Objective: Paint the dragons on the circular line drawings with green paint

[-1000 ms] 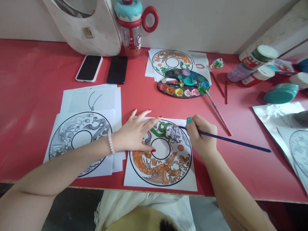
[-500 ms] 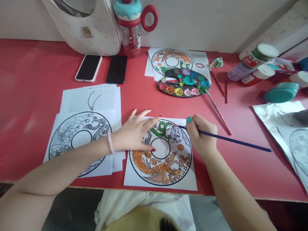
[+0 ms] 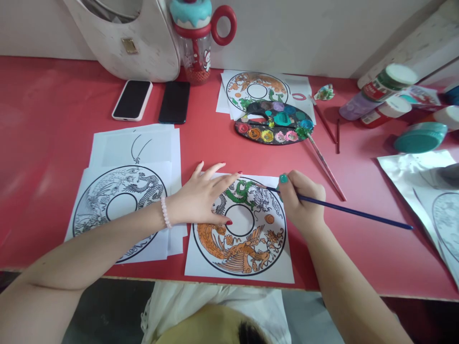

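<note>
A sheet with a round dragon-and-phoenix drawing (image 3: 240,239), partly coloured green and orange, lies at the near edge of the red table (image 3: 215,148). My left hand (image 3: 202,197) rests flat on its upper left, fingers spread. My right hand (image 3: 303,203) is closed on a thin blue paintbrush (image 3: 358,211), whose tip touches the drawing's upper right near the dragon's head. The handle points right over the table.
Uncoloured prints (image 3: 124,191) lie to the left. Behind are a paint palette (image 3: 274,126) on another coloured sheet, loose brushes (image 3: 326,167), two phones (image 3: 154,100), a white bag (image 3: 132,38) and a bottle (image 3: 195,43). Paint jars (image 3: 387,93) and plastic sleeves (image 3: 423,186) sit at the right.
My right hand and the brush have shifted very slightly to the right. My left hand stays put on the sheet.
</note>
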A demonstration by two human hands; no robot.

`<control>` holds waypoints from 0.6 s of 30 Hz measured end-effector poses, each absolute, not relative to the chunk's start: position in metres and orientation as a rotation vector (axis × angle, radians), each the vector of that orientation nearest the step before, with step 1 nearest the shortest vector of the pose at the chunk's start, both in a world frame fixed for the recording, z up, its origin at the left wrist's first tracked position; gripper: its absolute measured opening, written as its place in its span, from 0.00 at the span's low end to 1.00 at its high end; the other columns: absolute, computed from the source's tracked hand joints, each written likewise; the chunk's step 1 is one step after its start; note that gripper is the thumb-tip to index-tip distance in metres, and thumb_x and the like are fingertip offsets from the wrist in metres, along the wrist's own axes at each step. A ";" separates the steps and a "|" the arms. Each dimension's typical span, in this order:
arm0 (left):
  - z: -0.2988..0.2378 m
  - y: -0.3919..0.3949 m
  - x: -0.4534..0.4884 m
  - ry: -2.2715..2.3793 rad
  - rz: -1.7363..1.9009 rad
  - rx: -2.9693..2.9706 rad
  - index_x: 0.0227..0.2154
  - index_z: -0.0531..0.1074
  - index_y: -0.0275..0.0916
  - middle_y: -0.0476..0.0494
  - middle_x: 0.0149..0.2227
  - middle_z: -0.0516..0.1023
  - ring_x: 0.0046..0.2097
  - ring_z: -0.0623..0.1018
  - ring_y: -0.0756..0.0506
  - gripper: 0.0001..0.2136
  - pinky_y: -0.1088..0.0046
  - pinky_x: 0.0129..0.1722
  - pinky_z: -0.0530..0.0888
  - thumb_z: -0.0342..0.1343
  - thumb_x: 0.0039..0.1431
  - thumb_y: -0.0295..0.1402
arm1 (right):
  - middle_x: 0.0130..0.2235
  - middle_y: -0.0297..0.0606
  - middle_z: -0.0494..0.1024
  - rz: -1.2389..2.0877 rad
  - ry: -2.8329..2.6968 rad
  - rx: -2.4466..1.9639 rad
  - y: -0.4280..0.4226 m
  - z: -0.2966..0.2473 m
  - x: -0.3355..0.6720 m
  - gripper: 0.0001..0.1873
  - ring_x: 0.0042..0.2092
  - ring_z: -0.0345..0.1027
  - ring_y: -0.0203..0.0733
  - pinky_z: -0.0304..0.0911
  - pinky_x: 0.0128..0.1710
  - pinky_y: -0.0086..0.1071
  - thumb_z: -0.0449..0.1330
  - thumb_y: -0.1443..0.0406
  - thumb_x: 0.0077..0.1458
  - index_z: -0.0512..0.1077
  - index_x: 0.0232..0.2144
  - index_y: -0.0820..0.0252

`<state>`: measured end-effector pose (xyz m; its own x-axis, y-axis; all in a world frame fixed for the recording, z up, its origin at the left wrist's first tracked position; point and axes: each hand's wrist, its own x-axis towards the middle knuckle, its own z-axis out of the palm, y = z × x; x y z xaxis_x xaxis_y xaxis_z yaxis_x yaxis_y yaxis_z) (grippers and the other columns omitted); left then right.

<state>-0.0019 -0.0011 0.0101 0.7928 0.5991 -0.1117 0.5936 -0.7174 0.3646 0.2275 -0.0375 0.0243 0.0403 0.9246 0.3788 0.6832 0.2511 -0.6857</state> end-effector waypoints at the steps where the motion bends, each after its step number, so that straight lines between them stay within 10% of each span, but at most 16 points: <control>1: 0.010 -0.001 -0.002 0.904 0.015 2.599 0.66 0.40 0.38 0.32 0.65 0.54 0.67 0.45 0.32 0.49 0.36 0.59 0.42 0.60 0.49 0.55 | 0.15 0.25 0.51 0.372 -1.709 -1.492 -0.038 0.024 0.228 0.20 0.18 0.43 0.28 0.42 0.19 0.28 0.52 0.68 0.56 0.47 0.16 0.57; 18: 0.011 -0.001 -0.002 0.898 0.009 2.598 0.66 0.38 0.39 0.32 0.65 0.53 0.67 0.45 0.32 0.50 0.36 0.59 0.42 0.60 0.49 0.55 | 0.15 0.26 0.51 0.383 -1.674 -1.524 -0.038 0.024 0.230 0.20 0.18 0.44 0.29 0.42 0.18 0.29 0.52 0.69 0.55 0.47 0.16 0.57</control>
